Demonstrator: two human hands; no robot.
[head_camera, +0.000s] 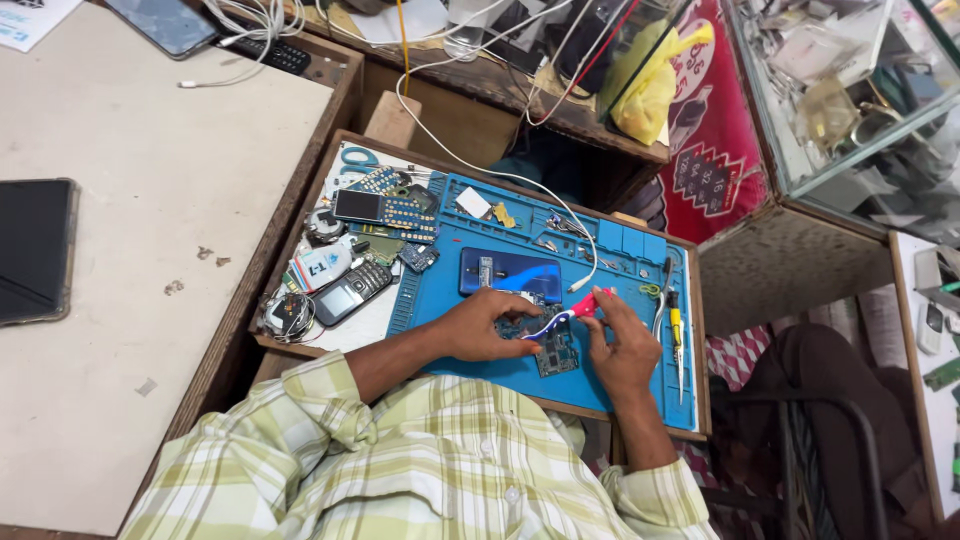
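The circuit board (553, 352) lies on the blue mat (440, 290) near the front edge of the desk (330, 335), between the person's two hands. The left hand (490, 325) rests on the board's left part, fingers curled down and pressing on it. The right hand (625, 345) has its grip pinched around a toothbrush (565, 314) with a pink and white handle, which slants from the fingers down to the left so that its head sits over the board. Just behind the hands a blue phone (510, 273) lies flat on the mat, with a white cable (500, 172) running to its right end. A screwdriver (678, 340) with a yellow handle lies along the mat's right edge. To the left of the mat are a small dark keypad phone (350, 292), a white bottle (322, 266) and loose phone parts (385, 212). A black tablet (35, 250) lies on the pale counter (170, 190) at far left.
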